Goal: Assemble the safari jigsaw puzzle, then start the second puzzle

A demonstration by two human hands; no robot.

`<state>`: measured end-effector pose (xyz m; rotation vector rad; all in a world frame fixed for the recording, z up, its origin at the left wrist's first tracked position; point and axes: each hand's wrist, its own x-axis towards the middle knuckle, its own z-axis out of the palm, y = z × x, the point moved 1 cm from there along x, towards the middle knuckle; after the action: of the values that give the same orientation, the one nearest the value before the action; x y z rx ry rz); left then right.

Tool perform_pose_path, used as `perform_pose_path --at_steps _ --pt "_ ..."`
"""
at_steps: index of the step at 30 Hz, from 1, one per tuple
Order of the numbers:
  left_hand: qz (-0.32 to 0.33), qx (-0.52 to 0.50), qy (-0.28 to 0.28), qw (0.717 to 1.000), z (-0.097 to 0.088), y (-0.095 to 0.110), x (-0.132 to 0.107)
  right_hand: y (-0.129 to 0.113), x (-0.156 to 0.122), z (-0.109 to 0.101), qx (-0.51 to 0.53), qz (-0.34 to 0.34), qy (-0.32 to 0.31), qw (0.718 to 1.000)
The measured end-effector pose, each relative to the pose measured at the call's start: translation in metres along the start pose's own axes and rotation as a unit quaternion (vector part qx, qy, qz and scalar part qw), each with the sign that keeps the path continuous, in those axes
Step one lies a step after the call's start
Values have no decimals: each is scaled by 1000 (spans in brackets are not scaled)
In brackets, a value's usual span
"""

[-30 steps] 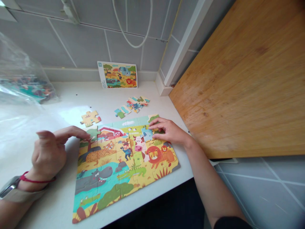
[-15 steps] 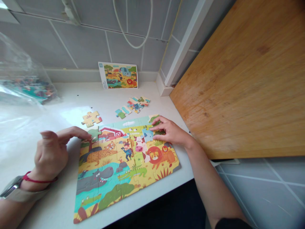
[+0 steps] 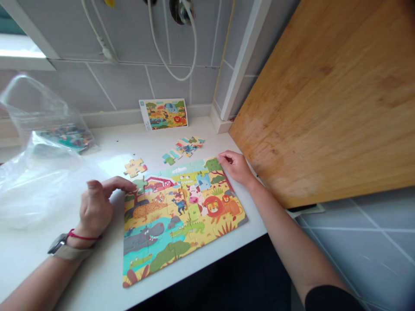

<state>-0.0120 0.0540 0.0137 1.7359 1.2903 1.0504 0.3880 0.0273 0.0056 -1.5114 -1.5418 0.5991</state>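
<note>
1. The puzzle (image 3: 181, 229) lies flat on the white surface (image 3: 97, 280) between the hands, its near edge running at a slant close to the surface's front edge.
2. The left hand (image 3: 97, 207) is partly curled, thumb raised, with its index finger stretched out onto the corner piece (image 3: 141, 185) at the puzzle's far left. It grips nothing that shows.
3. The right hand (image 3: 238, 167) is loosely curled at the puzzle's far right corner, fingertips touching the edge by a green treetop. Whether it pinches the edge, I cannot tell.
4. A yellow piece (image 3: 135, 167) lies loose just beyond the corner piece, near the left fingertip.
5. More loose pieces (image 3: 189, 146) lie beyond the puzzle's far edge, some overlapping, with blue, green and red parts.
6. Behind them a picture card (image 3: 167, 114) leans against the wall (image 3: 129, 82), showing an elephant, lions and trees.
7. A clear bag (image 3: 32, 190) sits on the left, small colourful things visible inside it.
8. A white cord (image 3: 180, 79) hangs in a loop above the card.
9. A wooden panel (image 3: 324, 108) slants along the right side, beyond the right arm.
10. The left wrist wears a watch (image 3: 58, 243) and a red band (image 3: 84, 237).
</note>
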Motion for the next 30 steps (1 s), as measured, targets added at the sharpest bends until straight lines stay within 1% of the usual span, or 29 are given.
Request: perform_pose_path --at_steps 2,4,7,11,12,13,14,15,17,18,19,20,22,24,25,27,30 --pt "4 -11 -11 1000 0 -1 0 4 1 3 7 5 -7 1000" --pt "4 -16 -10 1000 1 -2 0 6 1 4 14 14 -3 1000" --pt "13 -2 4 1000 6 -2 2 7 3 2 19 22 20 999" --pt "47 49 58 996 13 6 6 10 6 -3 22 20 59 998" --pt "58 66 45 995 15 10 7 11 7 -4 24 20 67 997" --pt "70 88 13 994 17 15 9 13 8 -4 26 22 73 997" --pt "83 114 -39 989 20 21 12 14 9 -5 28 24 77 996" --pt "94 141 -99 980 23 26 15 15 9 -5 30 25 80 996" --pt "114 197 -207 951 33 36 22 17 10 -5 37 24 81 996" --pt "123 223 -239 937 39 40 28 17 10 -5 41 22 82 996" --pt "128 249 -248 928 46 42 35 18 10 -6 43 18 83 995" --pt "128 275 -240 922 53 44 43 18 11 -6 44 15 84 995" --pt "111 319 -207 918 68 43 64 19 12 -6 41 7 88 995" --pt "67 326 -183 925 80 40 86 20 12 -7 36 3 93 995" --pt "57 328 -176 926 85 39 96 20 13 -8 36 3 94 995" --pt "47 323 -176 929 92 37 114 20 13 -9 37 5 95 995" --pt "32 309 -182 933 96 35 130 19 13 -9 38 4 92 995"
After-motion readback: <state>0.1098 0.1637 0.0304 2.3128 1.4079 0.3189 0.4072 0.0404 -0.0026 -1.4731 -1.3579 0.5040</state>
